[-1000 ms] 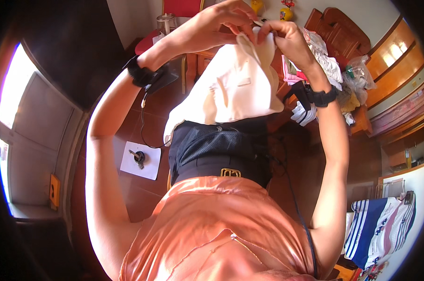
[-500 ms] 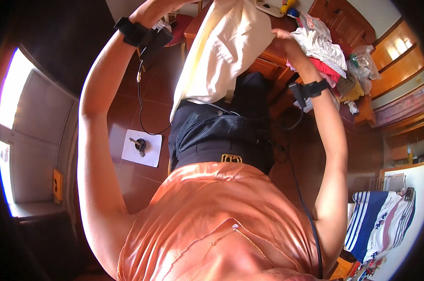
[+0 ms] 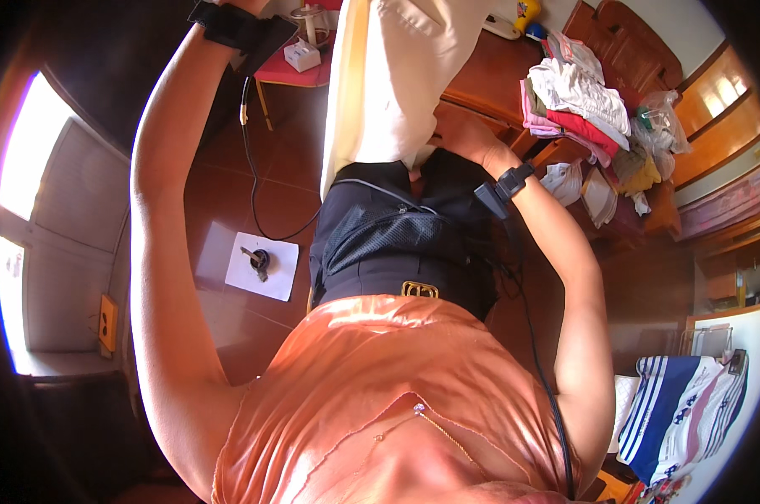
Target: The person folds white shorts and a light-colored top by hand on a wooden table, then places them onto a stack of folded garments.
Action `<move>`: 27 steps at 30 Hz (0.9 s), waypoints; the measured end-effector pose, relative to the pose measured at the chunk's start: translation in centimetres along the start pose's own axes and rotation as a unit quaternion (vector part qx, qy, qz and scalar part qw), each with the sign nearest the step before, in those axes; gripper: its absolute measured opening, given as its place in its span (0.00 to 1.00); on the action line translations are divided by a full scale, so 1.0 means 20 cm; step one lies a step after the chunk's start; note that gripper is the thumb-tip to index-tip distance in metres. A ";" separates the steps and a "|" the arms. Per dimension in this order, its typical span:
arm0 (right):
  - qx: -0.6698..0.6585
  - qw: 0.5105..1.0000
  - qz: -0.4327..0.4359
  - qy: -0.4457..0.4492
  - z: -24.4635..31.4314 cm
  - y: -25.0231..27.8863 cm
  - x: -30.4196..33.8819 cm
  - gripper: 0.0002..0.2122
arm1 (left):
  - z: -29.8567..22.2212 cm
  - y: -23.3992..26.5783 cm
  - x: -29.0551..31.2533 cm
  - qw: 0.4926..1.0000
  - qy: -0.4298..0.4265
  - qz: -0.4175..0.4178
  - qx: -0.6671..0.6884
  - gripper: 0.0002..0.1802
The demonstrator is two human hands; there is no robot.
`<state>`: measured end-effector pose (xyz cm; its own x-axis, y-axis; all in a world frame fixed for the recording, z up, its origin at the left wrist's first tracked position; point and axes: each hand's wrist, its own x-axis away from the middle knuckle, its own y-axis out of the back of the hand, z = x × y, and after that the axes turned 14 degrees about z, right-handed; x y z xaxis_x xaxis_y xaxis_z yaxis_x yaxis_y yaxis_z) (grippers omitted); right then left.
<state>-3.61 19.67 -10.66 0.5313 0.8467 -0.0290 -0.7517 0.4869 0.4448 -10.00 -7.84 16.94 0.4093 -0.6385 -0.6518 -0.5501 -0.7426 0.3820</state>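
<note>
A cream garment [image 3: 380,101] with a slanted pocket seam hangs from the top edge of the view down to my lap. Its upper end runs out of the picture. My right hand [image 3: 464,134] is at its lower right edge, fingers curled in at the cloth and partly hidden by it. My left hand [image 3: 247,5] is at the top left, mostly cut off by the picture's edge, so its fingers do not show. Black straps with small devices are on both wrists.
Folded clothes [image 3: 573,101] are stacked on the wooden furniture at the right, beside plastic bags [image 3: 661,126]. A red stool [image 3: 300,71] stands at the upper left. White paper with a dark object [image 3: 262,265] lies on the floor. Black cables run along both my arms.
My right hand has moved down and left, from the garment's upper right edge to its lower edge. My left hand has moved up and left, mostly out of view. The garment has shifted upward.
</note>
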 end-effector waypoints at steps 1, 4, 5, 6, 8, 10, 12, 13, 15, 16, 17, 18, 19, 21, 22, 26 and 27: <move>-0.146 0.988 -0.020 0.048 0.03 0.03 -0.01 0.18 | -0.01 0.02 0.00 1.000 -0.001 -0.002 -0.002 0.08; -0.560 0.806 -0.043 0.184 0.11 0.09 -0.04 0.17 | -0.03 0.06 0.01 0.999 0.014 -0.028 -0.015 0.10; -0.551 0.812 -0.071 0.177 0.13 0.10 -0.04 0.17 | -0.04 0.07 0.01 0.999 0.019 -0.037 -0.006 0.10; -0.552 0.821 -0.078 0.125 0.14 0.11 -0.05 0.18 | -0.05 0.08 0.02 0.999 0.023 -0.046 0.001 0.11; -0.549 0.828 -0.082 0.074 0.15 0.09 -0.07 0.19 | -0.06 0.09 0.01 0.997 0.018 -0.066 0.032 0.11; -0.515 0.826 -0.096 -0.208 0.14 0.04 -0.09 0.19 | -0.06 0.09 0.01 0.994 0.011 -0.084 0.063 0.11; -0.526 0.838 0.002 -0.145 0.14 -0.01 -0.13 0.20 | -0.06 0.09 0.01 0.994 -0.002 -0.076 0.073 0.10; -0.551 0.828 0.024 -0.099 0.15 -0.03 -0.16 0.19 | -0.05 0.09 0.01 0.995 -0.004 -0.077 0.070 0.10; -0.570 0.820 -0.010 -0.051 0.17 -0.03 -0.22 0.19 | -0.05 0.09 0.00 0.992 0.013 -0.109 0.055 0.10; -0.590 0.807 -0.042 -0.006 0.19 -0.02 -0.25 0.19 | -0.05 0.09 0.00 0.991 0.025 -0.119 0.053 0.10; -0.601 0.793 -0.088 0.032 0.20 -0.01 -0.27 0.19 | -0.05 0.10 0.00 0.991 0.026 -0.119 0.051 0.10; -0.595 0.795 -0.092 0.065 0.22 0.01 -0.27 0.19 | -0.05 0.10 0.00 0.993 0.012 -0.111 0.050 0.10; -0.592 0.797 -0.112 0.050 0.23 0.03 -0.28 0.19 | -0.05 0.11 0.00 0.994 -0.002 -0.101 0.050 0.10; -0.578 0.787 -0.162 0.144 0.25 0.10 -0.30 0.19 | -0.06 0.15 0.01 0.995 -0.012 -0.101 0.011 0.10; -0.591 0.773 -0.166 0.162 0.26 0.15 -0.28 0.20 | -0.07 0.17 0.01 0.994 -0.019 -0.101 -0.027 0.10; -0.503 0.815 -0.235 0.166 0.34 0.41 -0.11 0.20 | -0.09 0.27 0.02 0.982 0.012 -0.162 -0.100 0.10; -0.485 0.812 -0.273 0.175 0.37 0.48 -0.06 0.20 | -0.09 0.29 0.01 0.980 0.002 -0.171 -0.104 0.10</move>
<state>-8.60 21.66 0.22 0.8723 0.3749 -0.3139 -0.4868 0.6064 -0.6288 -11.69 -12.66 20.14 0.5478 -0.3449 -0.7622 -0.2198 -0.9384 0.2667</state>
